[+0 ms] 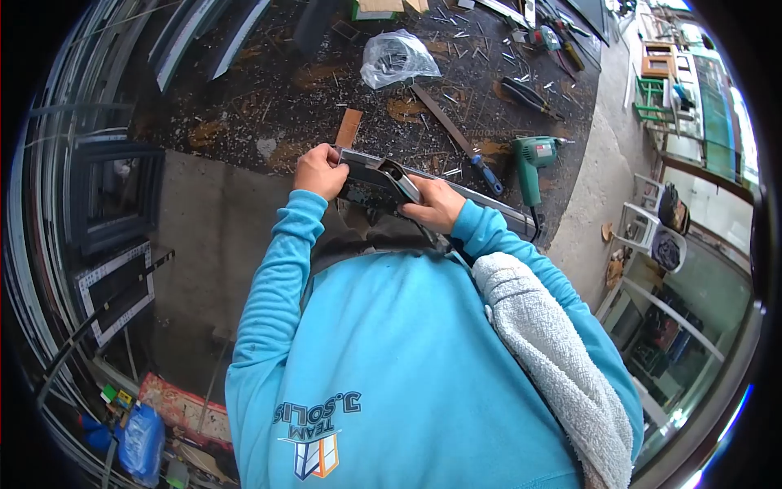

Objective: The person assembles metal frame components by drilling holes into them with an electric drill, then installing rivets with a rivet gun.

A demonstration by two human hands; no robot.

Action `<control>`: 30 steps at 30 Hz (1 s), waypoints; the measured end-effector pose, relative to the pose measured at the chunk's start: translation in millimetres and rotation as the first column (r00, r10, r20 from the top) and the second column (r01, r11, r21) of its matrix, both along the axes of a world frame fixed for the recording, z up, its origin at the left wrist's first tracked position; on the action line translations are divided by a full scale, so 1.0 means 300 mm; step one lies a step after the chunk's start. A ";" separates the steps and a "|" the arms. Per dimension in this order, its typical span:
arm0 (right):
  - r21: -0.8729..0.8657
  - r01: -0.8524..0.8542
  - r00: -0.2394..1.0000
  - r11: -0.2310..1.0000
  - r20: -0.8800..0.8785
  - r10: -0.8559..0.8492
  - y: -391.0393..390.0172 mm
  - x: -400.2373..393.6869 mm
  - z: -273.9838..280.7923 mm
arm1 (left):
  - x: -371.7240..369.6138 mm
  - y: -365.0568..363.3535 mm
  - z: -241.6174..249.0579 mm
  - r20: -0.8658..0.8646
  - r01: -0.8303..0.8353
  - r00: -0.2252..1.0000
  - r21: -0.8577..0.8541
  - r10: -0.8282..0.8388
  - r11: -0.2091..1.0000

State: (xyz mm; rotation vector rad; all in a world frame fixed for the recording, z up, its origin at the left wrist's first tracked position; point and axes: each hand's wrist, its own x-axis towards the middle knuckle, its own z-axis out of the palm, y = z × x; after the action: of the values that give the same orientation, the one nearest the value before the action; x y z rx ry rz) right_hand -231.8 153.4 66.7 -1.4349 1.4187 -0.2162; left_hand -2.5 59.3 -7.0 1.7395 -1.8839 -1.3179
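My left hand is closed, thumb and fingers pinching one end of a dark grey metal profile piece at the table's near edge. My right hand grips the same piece near its angled, hollow-looking end, fingers wrapped around it. Part of the profile's underside is hidden in shadow and behind my hands. Just beyond my left hand, a flat brown wooden strip lies on the table. A long flat file with a blue handle lies ahead of my right hand, and a green power drill is farther right.
Metal scraps and screws litter the dark tabletop. On it are a clear plastic bag, pliers and a red-and-grey power tool. Dark frames and long profiles stand at left. White plastic chairs are at right.
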 end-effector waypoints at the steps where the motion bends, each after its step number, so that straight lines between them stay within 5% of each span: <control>1: -0.001 0.021 1.000 1.000 -0.004 -0.021 -0.011 0.024 0.006 | 0.006 -0.009 -0.008 -0.007 0.017 1.000 0.009 -0.017 1.000; 6: 0.013 0.138 0.990 0.990 0.043 -0.138 -0.041 0.106 -0.022 | 0.023 -0.034 -0.009 -0.045 0.081 0.996 0.030 -0.079 0.996; 16: 0.060 0.248 0.961 0.967 -0.140 -0.237 -0.027 0.209 0.026 | 0.037 -0.059 -0.030 -0.076 0.223 0.973 0.062 -0.218 0.973; 22: 0.050 0.152 0.919 0.987 -0.375 -0.122 -0.038 0.273 0.063 | 0.034 -0.039 -0.044 -0.105 0.204 0.974 0.050 -0.199 0.978; 25: 0.216 0.328 0.941 0.920 -0.162 -0.297 -0.076 0.276 0.072 | 0.035 -0.030 -0.039 -0.148 0.175 0.975 0.060 -0.165 0.983; 28: 0.269 0.375 0.926 0.887 -0.147 -0.347 -0.083 0.304 0.045 | 0.030 -0.027 -0.047 -0.167 0.156 0.975 0.052 -0.145 0.986; 30: 0.147 0.328 0.924 0.933 -0.254 -0.285 -0.059 0.318 0.025 | 0.037 -0.020 -0.052 -0.185 0.161 0.972 0.067 -0.146 0.985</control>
State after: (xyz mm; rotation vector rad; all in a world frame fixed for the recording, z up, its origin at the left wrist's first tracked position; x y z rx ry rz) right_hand -136.5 135.6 74.1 -1.1039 1.8054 -0.1131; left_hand 8.5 53.3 -22.5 1.4789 -1.9187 -1.5720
